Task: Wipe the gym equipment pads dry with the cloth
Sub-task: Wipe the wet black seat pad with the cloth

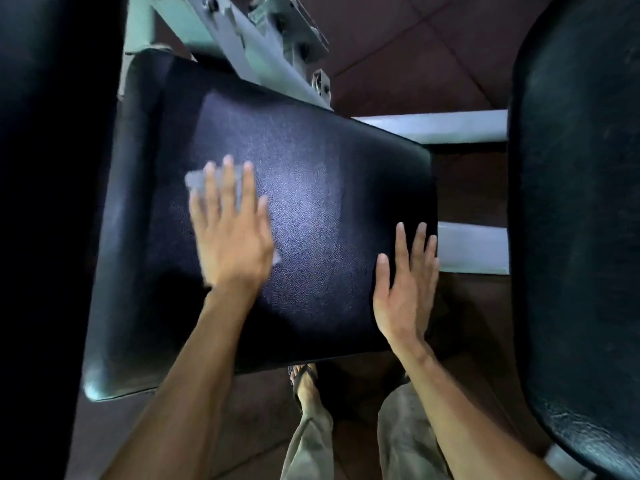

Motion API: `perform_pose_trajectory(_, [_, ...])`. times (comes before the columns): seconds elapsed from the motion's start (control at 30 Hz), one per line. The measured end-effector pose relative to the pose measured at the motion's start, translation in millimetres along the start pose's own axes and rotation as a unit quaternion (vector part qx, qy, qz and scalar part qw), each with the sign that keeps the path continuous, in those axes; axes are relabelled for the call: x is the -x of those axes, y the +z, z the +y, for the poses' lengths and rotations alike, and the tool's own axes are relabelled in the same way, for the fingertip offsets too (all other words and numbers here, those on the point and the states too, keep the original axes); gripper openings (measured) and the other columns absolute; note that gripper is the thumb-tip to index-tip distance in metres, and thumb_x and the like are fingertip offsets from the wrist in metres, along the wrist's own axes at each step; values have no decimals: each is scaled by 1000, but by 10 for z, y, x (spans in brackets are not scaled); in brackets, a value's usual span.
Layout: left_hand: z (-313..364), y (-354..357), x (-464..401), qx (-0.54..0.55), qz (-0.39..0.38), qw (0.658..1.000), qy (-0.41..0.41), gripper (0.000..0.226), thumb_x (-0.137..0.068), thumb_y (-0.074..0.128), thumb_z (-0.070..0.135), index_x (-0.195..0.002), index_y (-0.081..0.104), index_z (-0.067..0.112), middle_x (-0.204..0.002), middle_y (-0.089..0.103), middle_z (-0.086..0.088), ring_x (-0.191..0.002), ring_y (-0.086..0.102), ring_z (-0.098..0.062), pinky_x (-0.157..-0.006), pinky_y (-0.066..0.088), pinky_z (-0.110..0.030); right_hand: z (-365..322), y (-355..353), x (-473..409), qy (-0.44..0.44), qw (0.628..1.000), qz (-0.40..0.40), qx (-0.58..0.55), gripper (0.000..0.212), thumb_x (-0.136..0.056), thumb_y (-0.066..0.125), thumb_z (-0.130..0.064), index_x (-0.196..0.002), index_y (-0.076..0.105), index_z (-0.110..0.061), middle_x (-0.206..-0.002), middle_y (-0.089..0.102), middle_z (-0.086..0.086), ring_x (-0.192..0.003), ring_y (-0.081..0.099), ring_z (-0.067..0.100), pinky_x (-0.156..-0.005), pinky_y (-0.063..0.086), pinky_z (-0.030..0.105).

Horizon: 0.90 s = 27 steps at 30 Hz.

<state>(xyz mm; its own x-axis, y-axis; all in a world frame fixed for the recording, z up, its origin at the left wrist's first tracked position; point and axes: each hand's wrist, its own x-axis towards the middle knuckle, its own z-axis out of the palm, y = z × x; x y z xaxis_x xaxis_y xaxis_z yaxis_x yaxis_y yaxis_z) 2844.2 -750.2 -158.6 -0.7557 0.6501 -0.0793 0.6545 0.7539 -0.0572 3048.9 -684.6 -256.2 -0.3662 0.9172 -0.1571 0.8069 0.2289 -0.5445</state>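
The risk was the cloth (199,180) slipping out from under flat fingers — nothing pinched it. The left hand (230,230) lay spread, pressing the cloth, seemingly grey though blurred, onto the dark pad (311,188). The right hand (407,289), open and empty, braced the pad's edge.

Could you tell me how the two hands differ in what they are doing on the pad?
The left hand lies flat on a pale cloth mid-pad and is motion-blurred; the right hand has no cloth and looks sharp. The left sits well inside the pad; the right rests at its right edge. Both are open, fingers spread.
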Motion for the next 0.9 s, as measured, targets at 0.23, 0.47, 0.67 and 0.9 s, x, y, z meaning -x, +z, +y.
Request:
perform_pose_trajectory(0.23, [83,243,1155,-56,-54,976,204,55,-103,32,37,-155,21,22,-164,15,-2,-152,15,-21,-121,21,-44,13,-21,-5,-8,1000,-2,-18,56,-103,30,-43,-155,21,-27,-166,7,4,-154,2,22,-123,14,47])
perform_pose_trajectory(0.47, [-379,68,858,-64,-21,993,93,51,-103,28,36,-153,26,25,-163,19,-3,-152,16,-24,-122,15,-46,12,-40,-14,-4,1000,-9,-5,56,-103,30,-43,-155,20,-27,-166,7,4,-154,3,23,-124,13,45])
perform_pose_trajectory(0.67, [518,232,107,-34,-27,994,95,56,-104,9,42,-156,-1,22,-165,-5,-5,-153,-7,-26,-124,-3,-46,22,-29,-17,0,1000,-12,-10,55,-103,30,-43,-155,19,-29,-166,5,2,-154,1,21,-124,13,44])
perform_pose_trajectory(0.9, [614,414,996,-10,-55,969,241,59,-103,26,39,-156,11,18,-165,3,-5,-153,4,-23,-123,7,-43,129,-168,-18,2,973,-43,-225,52,-102,33,-40,-152,30,-27,-165,11,-3,-153,-2,9,-125,8,48])
